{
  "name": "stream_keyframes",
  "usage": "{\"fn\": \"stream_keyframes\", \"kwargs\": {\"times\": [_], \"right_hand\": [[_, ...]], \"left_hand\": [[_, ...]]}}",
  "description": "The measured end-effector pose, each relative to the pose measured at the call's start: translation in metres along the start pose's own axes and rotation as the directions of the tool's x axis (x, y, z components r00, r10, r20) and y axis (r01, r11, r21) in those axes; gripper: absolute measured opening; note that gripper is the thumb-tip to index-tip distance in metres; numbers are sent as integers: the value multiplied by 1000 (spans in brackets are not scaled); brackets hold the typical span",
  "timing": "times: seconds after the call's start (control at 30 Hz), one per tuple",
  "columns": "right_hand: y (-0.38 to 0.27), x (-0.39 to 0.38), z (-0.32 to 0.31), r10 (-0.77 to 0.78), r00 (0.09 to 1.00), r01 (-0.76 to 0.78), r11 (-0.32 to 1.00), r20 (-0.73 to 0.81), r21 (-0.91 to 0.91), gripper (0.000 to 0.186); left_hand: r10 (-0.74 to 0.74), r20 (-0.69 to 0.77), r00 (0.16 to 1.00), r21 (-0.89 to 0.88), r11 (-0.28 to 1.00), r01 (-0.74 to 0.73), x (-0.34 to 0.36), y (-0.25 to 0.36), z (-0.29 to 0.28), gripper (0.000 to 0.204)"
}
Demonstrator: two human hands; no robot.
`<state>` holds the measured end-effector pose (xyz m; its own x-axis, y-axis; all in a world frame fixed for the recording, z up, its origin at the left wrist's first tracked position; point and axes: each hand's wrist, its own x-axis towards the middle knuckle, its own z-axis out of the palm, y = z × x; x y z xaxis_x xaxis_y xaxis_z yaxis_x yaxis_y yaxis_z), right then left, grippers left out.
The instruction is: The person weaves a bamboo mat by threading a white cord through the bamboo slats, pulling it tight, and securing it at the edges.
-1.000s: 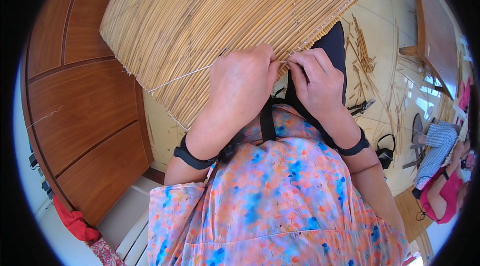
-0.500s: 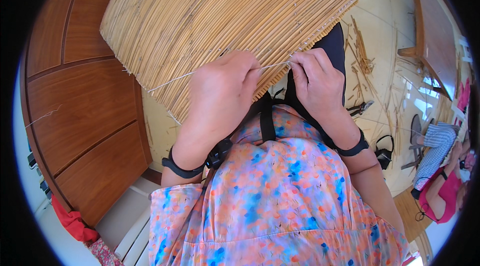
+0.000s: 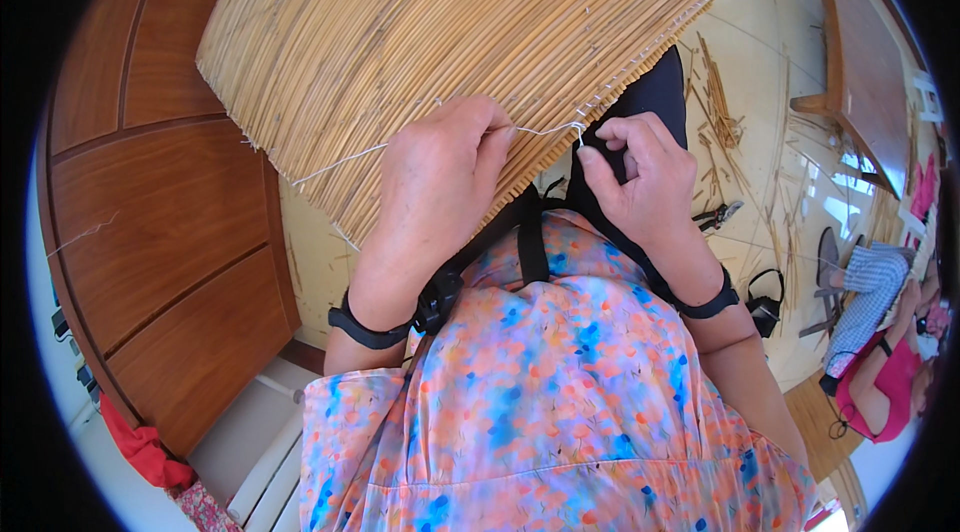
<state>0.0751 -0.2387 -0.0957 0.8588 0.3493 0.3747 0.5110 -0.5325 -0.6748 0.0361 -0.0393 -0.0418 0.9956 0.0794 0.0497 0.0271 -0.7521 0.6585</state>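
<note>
A large mat of straw-coloured reed stalks [image 3: 430,27] lies across my lap, with rows of white stitching over it. My left hand [image 3: 440,177] rests over its near edge, thumb and fingers pinched on a thin white string [image 3: 345,162]. The string runs from the mat's left corner through my fingers, then on to a small loop at the stitched right edge. Just beside that loop is my right hand [image 3: 650,177], its thumb and forefinger apart; the thumb tip is close to the string's short hanging end.
Cut stalks [image 3: 720,107] are scattered over the tiled floor, along with a pair of pruning shears [image 3: 718,217]. A brown wooden cabinet [image 3: 190,222] borders the left side. At right are a wooden table [image 3: 860,82] and another person's checked trouser leg [image 3: 868,297].
My right thumb and forefinger have parted from their pinch on the string and drawn slightly toward me. The string between my hands has slackened into a dip. My left hand keeps its pinch.
</note>
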Motion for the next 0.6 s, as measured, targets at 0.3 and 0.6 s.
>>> {"fn": "stream_keyframes", "kwargs": {"times": [0.3, 0.6], "right_hand": [[-4, 2, 12, 6, 1000, -5, 999, -25, 43, 20], [-1, -1, 11, -25, 999, 27, 998, -38, 55, 13]], "left_hand": [[-9, -1, 1000, -8, 1000, 9, 1, 0, 2, 8], [-14, -17, 1000, -9, 1000, 14, 1, -3, 3, 7]]}}
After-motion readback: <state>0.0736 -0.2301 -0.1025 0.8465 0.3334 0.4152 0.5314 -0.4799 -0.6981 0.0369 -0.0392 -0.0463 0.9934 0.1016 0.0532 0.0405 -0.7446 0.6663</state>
